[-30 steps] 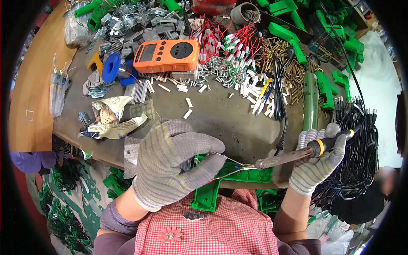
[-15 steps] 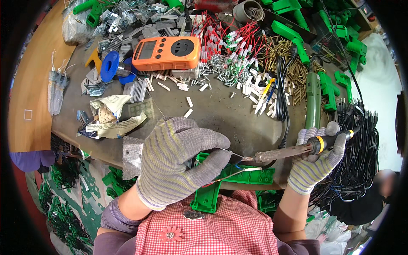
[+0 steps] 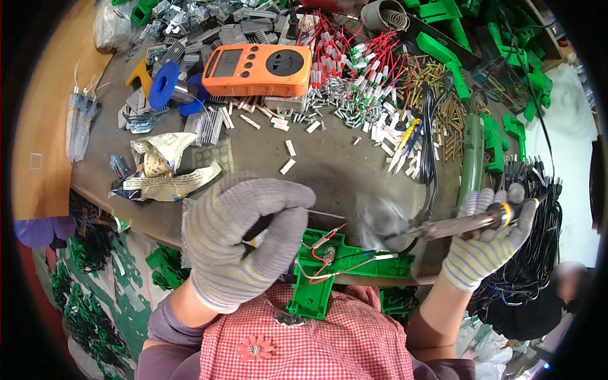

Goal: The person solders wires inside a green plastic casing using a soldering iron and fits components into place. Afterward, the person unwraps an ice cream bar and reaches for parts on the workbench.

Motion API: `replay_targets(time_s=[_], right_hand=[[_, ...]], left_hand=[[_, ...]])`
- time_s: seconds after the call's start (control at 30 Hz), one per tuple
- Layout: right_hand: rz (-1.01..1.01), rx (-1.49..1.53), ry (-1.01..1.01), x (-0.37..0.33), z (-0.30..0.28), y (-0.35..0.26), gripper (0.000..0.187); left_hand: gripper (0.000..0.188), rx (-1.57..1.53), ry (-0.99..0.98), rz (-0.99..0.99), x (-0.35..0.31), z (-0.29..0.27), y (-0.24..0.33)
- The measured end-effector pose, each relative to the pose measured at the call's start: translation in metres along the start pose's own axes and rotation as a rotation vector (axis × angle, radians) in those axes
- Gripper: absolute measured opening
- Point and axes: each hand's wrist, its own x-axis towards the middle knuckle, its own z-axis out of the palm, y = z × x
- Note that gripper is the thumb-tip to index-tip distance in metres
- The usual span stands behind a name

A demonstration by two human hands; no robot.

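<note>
Wired green housing (image 3: 310, 297) lying between two gloved hands

Left hand (image 3: 228, 253): thumb and forefinger are pinching a thin metal wire (image 3: 326, 215); its free end is pointing right, above the housing.

Right hand (image 3: 484, 253): fingers are grasping the dark, yellow-ringed handle of a soldering iron (image 3: 456, 226). The barrel is pointing left; the tip is blurring, and pale haze (image 3: 380, 218) is hanging around it. The tip is staying apart from the thin wire's end; whether it is touching anything below, cannot tell.

Housing: lying at the near edge of the bench (image 3: 329, 171), one limb extending right beneath the iron, the other pointing toward the red checked apron (image 3: 285, 354). Red, black and pale leads are crossing it, one wearing a white sleeve (image 3: 385, 256).

Surroundings: an orange meter (image 3: 256, 71) is resting at the far side, a blue spool (image 3: 164, 85) sitting to its left. Red-wired small lamps (image 3: 361, 63) are heaping up to its right, with brass-coloured screws (image 3: 437, 120) lying beyond them. A crumpled cream wrapper (image 3: 171, 187) is lying beyond the left hand. Black cords (image 3: 525, 221) are bunching beside the right hand.
</note>
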Motion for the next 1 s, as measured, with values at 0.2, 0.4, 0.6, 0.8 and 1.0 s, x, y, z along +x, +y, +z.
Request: replay_targets(time_s=[0.2, 0.4, 0.6, 0.8, 1.0], right_hand=[[-0.011, -0.179, 0.246, 0.006, 0.013, 0.017, 0.032], [0.033, -0.296, 0.414, 0.000, 0.034, 0.043, 0.030], [0.044, -0.237, 0.385, 0.002, 0.034, 0.047, 0.031], [-0.016, -0.250, 0.480, 0.003, 0.037, 0.052, 0.031], [-0.009, -0.246, 0.439, 0.003, 0.031, 0.052, 0.032]], left_hand=[[0.011, 0.039, -0.160, -0.058, -0.002, -0.003, -0.007], [0.013, 0.083, -0.127, -0.034, -0.008, 0.001, -0.014], [0.013, 0.074, -0.137, -0.049, -0.007, 0.002, -0.014], [0.013, 0.067, -0.107, -0.055, -0.009, 0.003, -0.017], [0.014, 0.083, -0.091, -0.041, -0.008, 0.003, -0.016]])
